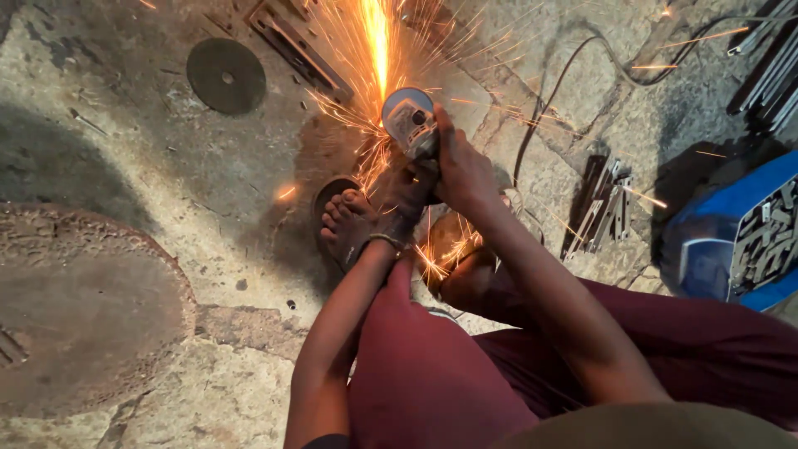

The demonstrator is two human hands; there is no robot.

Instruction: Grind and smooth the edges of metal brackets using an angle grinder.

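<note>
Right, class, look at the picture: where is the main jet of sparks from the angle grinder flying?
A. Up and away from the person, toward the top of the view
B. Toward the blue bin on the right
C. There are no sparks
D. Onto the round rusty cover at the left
A: the brightest spark stream shoots from the angle grinder, gripped by the right hand, toward the top of the view.
</note>
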